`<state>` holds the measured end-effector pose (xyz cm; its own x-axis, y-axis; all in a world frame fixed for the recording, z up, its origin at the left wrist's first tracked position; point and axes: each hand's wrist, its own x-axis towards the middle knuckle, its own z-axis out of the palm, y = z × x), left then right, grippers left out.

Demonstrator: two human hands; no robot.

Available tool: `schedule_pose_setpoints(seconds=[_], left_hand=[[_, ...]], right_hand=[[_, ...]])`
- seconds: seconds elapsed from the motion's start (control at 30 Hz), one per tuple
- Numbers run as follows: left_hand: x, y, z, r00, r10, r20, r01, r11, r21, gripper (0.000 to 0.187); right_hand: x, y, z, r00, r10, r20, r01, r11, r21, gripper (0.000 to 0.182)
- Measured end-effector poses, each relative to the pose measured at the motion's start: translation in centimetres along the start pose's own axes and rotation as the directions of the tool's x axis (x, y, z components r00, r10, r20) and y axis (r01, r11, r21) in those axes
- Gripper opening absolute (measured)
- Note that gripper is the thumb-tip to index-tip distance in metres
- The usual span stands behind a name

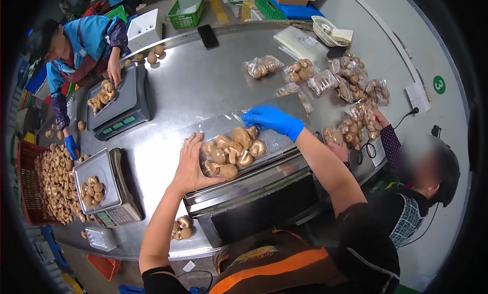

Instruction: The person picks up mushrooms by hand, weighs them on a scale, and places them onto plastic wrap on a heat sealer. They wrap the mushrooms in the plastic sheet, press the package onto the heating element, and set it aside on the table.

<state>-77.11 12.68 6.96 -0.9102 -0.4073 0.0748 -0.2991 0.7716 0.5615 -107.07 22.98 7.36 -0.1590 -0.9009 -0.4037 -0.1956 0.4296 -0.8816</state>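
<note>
A tray of brown shiitake mushrooms (234,150) sits in front of me on the metal wrapping station, with clear plastic film (206,127) stretched behind and around it. My bare left hand (192,164) grips the tray's left side, thumb at the near edge and fingers along the far side. In its blue glove, my right hand (274,122) is above the tray's far right corner, fingers closed at the edge of the clear film. The tray's rim is mostly hidden by the mushrooms and film.
At left, a co-worker (84,45) handles mushrooms by two scales (119,103) and a red crate (30,184). Wrapped mushroom packs (351,75) lie at right, near another person (422,177). A phone (208,36) rests at the far edge; loose mushrooms (182,228) lie near me.
</note>
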Motion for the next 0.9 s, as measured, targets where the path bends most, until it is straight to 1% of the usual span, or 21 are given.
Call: schedule_pose_setpoints(seconds=[0.03, 0.07, 0.1, 0.13, 0.2, 0.23, 0.27, 0.33, 0.4, 0.47, 0.53, 0.57, 0.6, 0.63, 0.67, 0.7, 0.73, 0.8, 0.83, 0.87, 0.9], left_hand=[[-0.2, 0.4, 0.1, 0.996, 0.029, -0.083, -0.031, 0.999, -0.019, 0.101], [-0.2, 0.7, 0.0, 0.995, 0.035, -0.094, -0.037, 0.999, -0.017, 0.101], [-0.3, 0.9, 0.0, 0.999, -0.042, 0.005, 0.042, 0.996, -0.078, 0.096], [-0.6, 0.9, 0.1, 0.988, -0.113, 0.110, 0.127, 0.983, -0.130, 0.091], [-0.9, 1.2, 0.2, 0.998, -0.058, -0.007, 0.057, 0.993, -0.102, 0.082], [-0.9, 1.3, 0.1, 0.984, -0.153, 0.097, 0.168, 0.970, -0.178, 0.082], [-0.9, 1.5, -0.1, 0.950, -0.235, 0.208, 0.283, 0.928, -0.244, 0.081], [-1.1, 1.6, 0.1, 0.974, -0.186, 0.128, 0.211, 0.950, -0.228, 0.077], [-0.9, 2.3, -0.6, 0.932, -0.293, 0.214, 0.338, 0.915, -0.220, 0.073], [-0.8, 2.1, -0.7, 0.929, -0.295, 0.225, 0.339, 0.921, -0.191, 0.069], [-0.9, 1.9, -1.1, 0.923, -0.298, 0.243, 0.342, 0.926, -0.161, 0.064], [-0.8, 1.9, -1.6, 0.908, -0.291, 0.302, 0.356, 0.915, -0.189, 0.059], [-0.9, 1.7, -2.0, 0.890, -0.280, 0.359, 0.371, 0.904, -0.214, 0.054], [-1.0, 1.3, -2.1, 0.891, -0.277, 0.361, 0.368, 0.905, -0.213, 0.054], [-1.3, 0.8, -2.2, 0.892, -0.211, 0.401, 0.387, 0.814, -0.433, 0.051], [-1.6, 0.4, -2.2, 0.894, -0.136, 0.428, 0.400, 0.673, -0.622, 0.049], [-1.6, -0.3, -1.3, 0.876, -0.226, 0.427, 0.468, 0.613, -0.637, 0.040], [-2.3, -1.5, 1.1, 0.939, -0.278, 0.200, 0.340, 0.686, -0.643, 0.039], [-3.1, -1.1, 2.1, 0.931, -0.350, 0.102, 0.319, 0.646, -0.693, 0.038], [-3.5, 0.3, 2.8, 0.907, -0.422, 0.009, 0.289, 0.604, -0.742, 0.038], [-4.1, 2.9, 1.5, 0.895, -0.446, -0.013, 0.323, 0.669, -0.670, 0.037]], right_hand=[[0.0, -0.2, -0.1, 1.000, -0.007, -0.005, 0.007, 1.000, -0.006, 0.045], [0.0, -0.5, -0.2, 0.996, 0.089, 0.024, -0.089, 0.996, -0.008, 0.046], [-0.1, -0.8, -0.3, 0.981, 0.185, 0.053, -0.185, 0.983, -0.014, 0.048], [-0.4, -1.1, -0.5, 0.983, 0.179, 0.050, -0.178, 0.984, -0.024, 0.048], [-1.5, -2.3, -1.1, 0.957, 0.239, 0.165, -0.228, 0.970, -0.086, 0.049], [-1.6, -1.9, -1.9, 0.941, 0.275, 0.197, -0.229, 0.946, -0.228, 0.050], [-1.9, -1.6, -2.5, 0.942, 0.271, 0.196, -0.221, 0.945, -0.242, 0.050], [-3.1, -0.8, -3.2, 0.943, 0.198, 0.268, -0.055, 0.885, -0.461, 0.048], [-4.1, 0.4, -3.8, 0.942, 0.183, 0.280, -0.048, 0.903, -0.428, 0.046], [-4.9, 1.9, -3.7, 0.942, 0.166, 0.293, -0.043, 0.922, -0.386, 0.045], [-6.0, 3.7, -2.9, 0.996, 0.019, 0.084, -0.009, 0.993, -0.116, 0.031], [-6.3, 4.7, -2.0, 0.991, -0.131, -0.030, 0.128, 0.989, -0.069, 0.031], [-6.8, 5.2, -0.8, 0.991, -0.131, -0.034, 0.128, 0.989, -0.069, 0.031], [-7.1, 5.6, 0.5, 0.965, -0.171, -0.198, 0.178, 0.984, 0.017, 0.028], [-7.2, 5.8, 1.5, 0.914, -0.190, -0.359, 0.238, 0.967, 0.094, 0.026], [-7.3, 6.0, 2.3, 0.933, -0.074, -0.353, 0.129, 0.982, 0.135, 0.022], [-7.5, 6.2, 3.0, 0.930, -0.067, -0.362, 0.127, 0.981, 0.146, 0.022], [-8.4, 4.3, 4.4, 0.877, -0.077, -0.475, 0.143, 0.984, 0.104, 0.023], [-9.7, 3.0, 5.3, 0.863, -0.053, -0.502, 0.190, 0.955, 0.226, 0.024], [-10.8, 3.1, 5.7, 0.853, -0.036, -0.520, 0.188, 0.952, 0.242, 0.024], [-12.1, 3.6, 5.9, 0.852, -0.049, -0.521, 0.161, 0.972, 0.172, 0.025]])
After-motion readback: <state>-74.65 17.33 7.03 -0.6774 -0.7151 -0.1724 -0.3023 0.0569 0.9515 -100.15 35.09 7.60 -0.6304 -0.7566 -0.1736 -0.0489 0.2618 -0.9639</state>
